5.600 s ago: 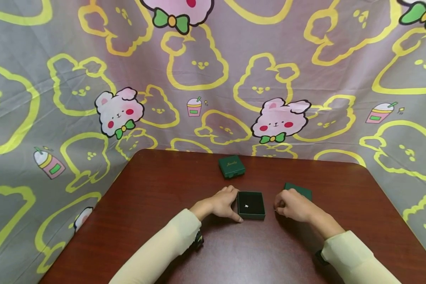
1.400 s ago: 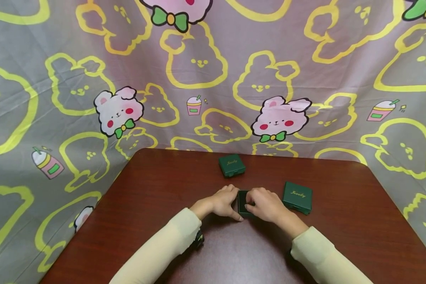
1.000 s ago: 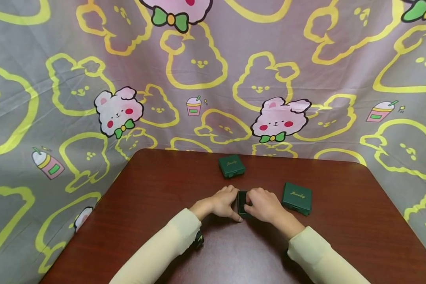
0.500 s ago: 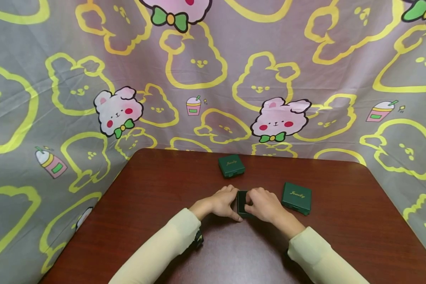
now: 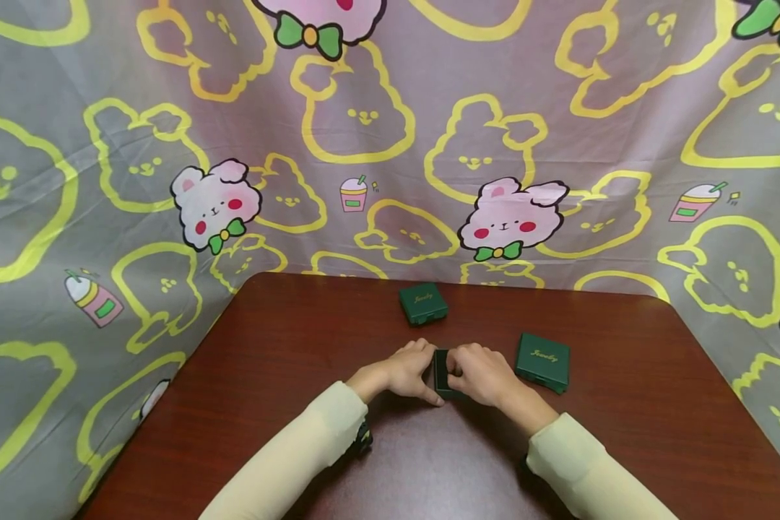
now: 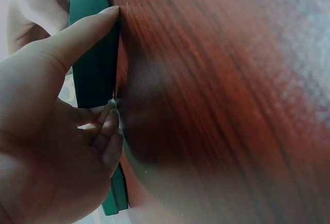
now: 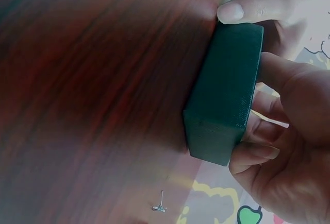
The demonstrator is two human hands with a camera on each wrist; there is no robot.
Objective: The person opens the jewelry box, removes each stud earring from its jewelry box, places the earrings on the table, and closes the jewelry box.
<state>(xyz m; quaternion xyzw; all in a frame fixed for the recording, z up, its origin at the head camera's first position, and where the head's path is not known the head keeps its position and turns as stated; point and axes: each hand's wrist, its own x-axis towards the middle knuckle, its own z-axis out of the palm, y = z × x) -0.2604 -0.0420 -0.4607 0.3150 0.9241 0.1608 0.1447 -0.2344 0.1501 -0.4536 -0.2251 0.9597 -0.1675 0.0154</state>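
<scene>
A small dark green jewelry box (image 5: 442, 374) stands uncovered on the table, its black inside partly in view. My left hand (image 5: 405, 373) holds its left side, with the thumb against the front wall in the left wrist view. My right hand (image 5: 482, 375) reaches over the box's right half with curled fingers. In the right wrist view its fingers lie along the rim of the box (image 7: 221, 87); the fingertips inside are hidden, as is anything between them. Below the box in that view, a tiny silver stud earring (image 7: 160, 208) lies on the table.
Two closed green boxes marked "Jewelry" sit on the brown table (image 5: 325, 325): one box (image 5: 423, 303) at the back, the other box (image 5: 543, 361) to the right of my right hand. A patterned cloth (image 5: 390, 130) hangs behind the table.
Several seconds ago my right hand was low right of the box and a white star-shaped piece showed inside. That hand now covers the box's right half. My left hand has stayed put.
</scene>
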